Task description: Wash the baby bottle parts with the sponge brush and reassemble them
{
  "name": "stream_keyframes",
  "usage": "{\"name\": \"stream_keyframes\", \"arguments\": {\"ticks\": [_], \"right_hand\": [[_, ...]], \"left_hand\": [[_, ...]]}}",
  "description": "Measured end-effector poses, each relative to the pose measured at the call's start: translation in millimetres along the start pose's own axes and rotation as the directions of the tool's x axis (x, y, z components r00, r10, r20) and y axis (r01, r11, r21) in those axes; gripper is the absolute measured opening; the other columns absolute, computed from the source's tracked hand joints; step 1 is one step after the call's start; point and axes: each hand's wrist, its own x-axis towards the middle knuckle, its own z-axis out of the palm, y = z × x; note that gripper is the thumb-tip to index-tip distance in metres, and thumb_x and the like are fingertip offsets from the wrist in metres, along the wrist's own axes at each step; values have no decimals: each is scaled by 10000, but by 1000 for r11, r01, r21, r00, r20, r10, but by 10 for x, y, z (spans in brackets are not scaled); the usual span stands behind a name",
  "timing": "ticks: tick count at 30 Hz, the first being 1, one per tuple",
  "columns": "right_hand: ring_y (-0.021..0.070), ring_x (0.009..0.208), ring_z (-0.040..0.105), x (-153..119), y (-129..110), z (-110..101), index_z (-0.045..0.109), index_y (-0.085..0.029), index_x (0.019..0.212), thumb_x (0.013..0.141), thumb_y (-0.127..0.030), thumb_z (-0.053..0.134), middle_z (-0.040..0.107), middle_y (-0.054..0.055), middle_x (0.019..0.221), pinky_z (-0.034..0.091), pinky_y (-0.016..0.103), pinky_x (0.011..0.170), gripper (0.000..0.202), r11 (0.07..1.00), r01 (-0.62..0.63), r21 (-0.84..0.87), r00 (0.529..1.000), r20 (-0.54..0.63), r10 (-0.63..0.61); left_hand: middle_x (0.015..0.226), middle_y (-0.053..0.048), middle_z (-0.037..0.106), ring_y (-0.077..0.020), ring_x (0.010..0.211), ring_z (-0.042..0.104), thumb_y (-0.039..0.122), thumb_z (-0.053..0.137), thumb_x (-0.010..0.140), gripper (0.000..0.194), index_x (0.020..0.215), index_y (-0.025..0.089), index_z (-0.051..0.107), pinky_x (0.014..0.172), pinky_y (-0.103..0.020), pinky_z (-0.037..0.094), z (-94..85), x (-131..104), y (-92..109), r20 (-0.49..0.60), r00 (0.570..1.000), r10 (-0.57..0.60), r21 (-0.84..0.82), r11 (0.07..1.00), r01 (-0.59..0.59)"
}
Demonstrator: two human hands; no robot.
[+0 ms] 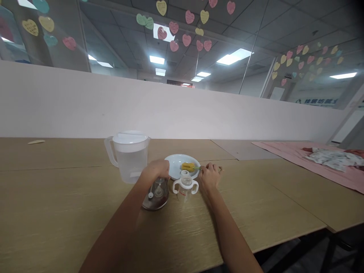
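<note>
My right hand (209, 175) is closed around a bottle brush with a yellow sponge head (188, 167), which lies over the white plate (175, 160). My left hand (158, 169) has its fingers curled down at the plate's left edge, above a shiny metal tray (155, 204). What those fingers hold, if anything, is hidden. On the tray sit a clear bottle nipple (158, 190) and a small white-ended piece (150, 195). Between my hands stands an open clear baby bottle (183, 194) with a white two-handled collar (186, 182). A white ring (184, 173) shows just behind it.
A lidded translucent pitcher (131, 161) stands behind my left forearm. A pink cloth (307, 151) with a patterned white fabric (330, 158) covers the table's far right. A white wall (182, 113) rises behind the wooden table (256, 201), whose front edge runs along the lower right.
</note>
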Motion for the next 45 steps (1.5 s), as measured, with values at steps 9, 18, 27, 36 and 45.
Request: {"name": "stream_keyframes", "arguments": {"ticks": [9,18,27,36,45], "right_hand": [[162,698,435,10,1,-23,711,-214,612,676,-135,498,631,41,659,190,399,842,236,992,74,106,993,-94,-64],[157,650,458,-28,-11,2,664,-177,566,706,-173,448,636,47,608,205,362,773,257,991,5,136,994,-107,10],[181,670,505,4,6,26,650,-142,669,850,-273,337,653,88,696,184,320,668,386,955,-287,70,954,-75,292],[136,570,463,9,34,38,578,-145,634,918,-337,281,620,55,621,199,289,651,454,958,-228,174,959,-130,252],[118,531,413,15,8,3,546,-152,578,908,-352,318,559,27,546,191,284,631,448,955,-213,207,950,-186,252]], "left_hand": [[967,-87,698,-196,841,628,226,493,779,239,894,199,701,681,-246,430,216,150,183,-184,968,168,14,986,-168],[952,-73,689,-195,804,627,272,538,764,204,913,191,651,618,-240,420,288,166,146,-150,970,190,1,981,-192],[986,-79,642,-225,914,589,274,568,752,170,887,178,606,750,-285,426,121,164,78,-340,929,144,-10,988,-157],[918,-52,661,-214,880,600,267,611,726,117,811,187,603,751,-280,442,63,136,115,-480,862,166,-141,955,-262],[930,-12,632,-159,787,600,315,679,666,146,735,189,654,727,-254,459,20,92,240,-494,827,268,-273,856,-440]]}}
